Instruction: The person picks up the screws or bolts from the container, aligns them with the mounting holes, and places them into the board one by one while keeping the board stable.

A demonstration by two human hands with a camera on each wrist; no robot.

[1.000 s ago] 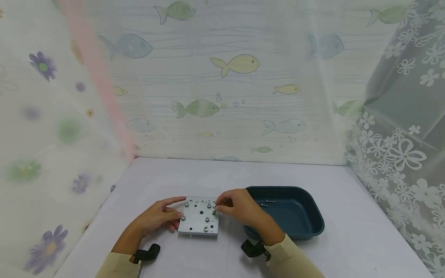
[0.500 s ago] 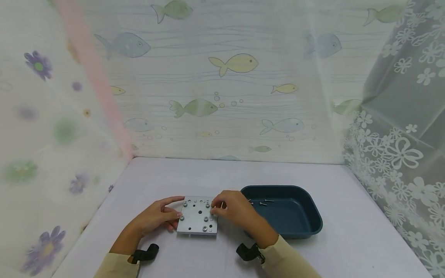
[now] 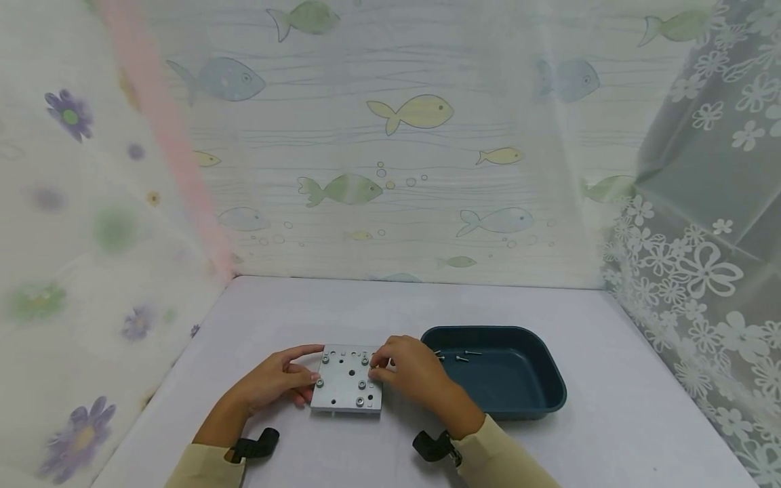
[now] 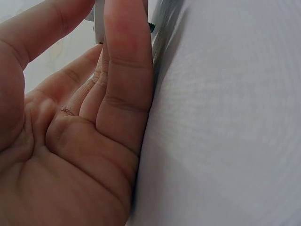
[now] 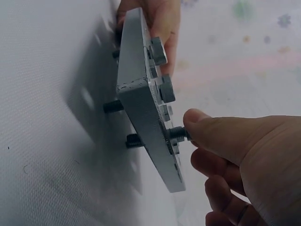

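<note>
A silver metal plate (image 3: 340, 396) with holes and several bolts standing in it is in the middle of the head view. My left hand (image 3: 268, 383) grips its left edge, thumb on top and index finger along the far corner. At the plate's right side, my right hand (image 3: 416, 371) pinches a bolt (image 5: 177, 133) between thumb and index finger. In the right wrist view the bolt's threaded part meets the plate's face; its head is hidden by the fingertips. Bolt ends stick out from the plate's underside. The left wrist view shows mostly palm and fingers, with a sliver of plate (image 4: 99, 26).
A dark blue tray (image 3: 518, 379) stands just right of the plate, behind the right forearm. Several loose screws (image 3: 464, 358) lie at its left end. The white-covered table (image 3: 317, 308) is bordered by patterned curtains (image 3: 415, 224) at the back and sides.
The right hand has brought the bolt, earlier visible tilted above the plate, down against its right side. The left hand and the plate hold still; the view shifted slightly.
</note>
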